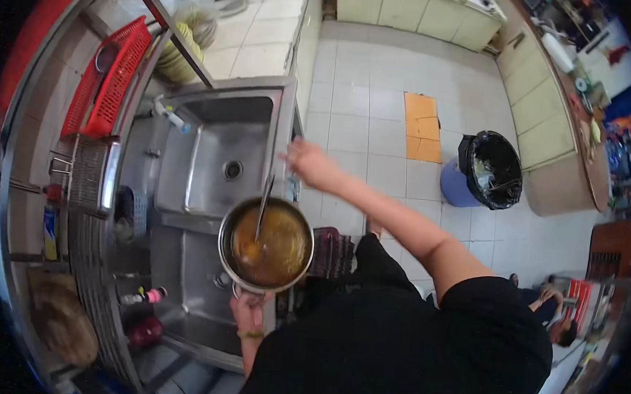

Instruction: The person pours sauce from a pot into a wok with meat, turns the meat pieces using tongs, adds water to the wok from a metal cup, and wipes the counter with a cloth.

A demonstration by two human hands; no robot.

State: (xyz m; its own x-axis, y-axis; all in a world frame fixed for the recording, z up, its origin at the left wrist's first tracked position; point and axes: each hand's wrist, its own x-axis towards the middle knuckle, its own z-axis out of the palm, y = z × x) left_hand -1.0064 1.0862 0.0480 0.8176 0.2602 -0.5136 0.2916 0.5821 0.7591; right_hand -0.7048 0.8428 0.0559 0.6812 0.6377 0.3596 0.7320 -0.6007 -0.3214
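Near the divider of the double sink, my left hand [249, 310] grips the near side of a round metal pot [309, 258], probably by its handle, which is mostly hidden. Brownish-orange liquid [284, 238] fills part of the pot, with a paler orange lump at its left side. A metal utensil [265, 201] leans in the liquid, its handle rising past the far rim; its head is submerged. My right hand [307, 164] is stretched out beyond the pot by the sink's right edge, slightly blurred. Its fingers look apart, away from the utensil handle, with nothing visible in them.
The steel sink basin [210, 147] has a drain and a faucet [170, 114]. Red baskets [120, 77] and a wire basket [89, 172] stand left. A lined bin [461, 180] and flattened cardboard [422, 128] are on the floor. Another person [547, 305] is at right.
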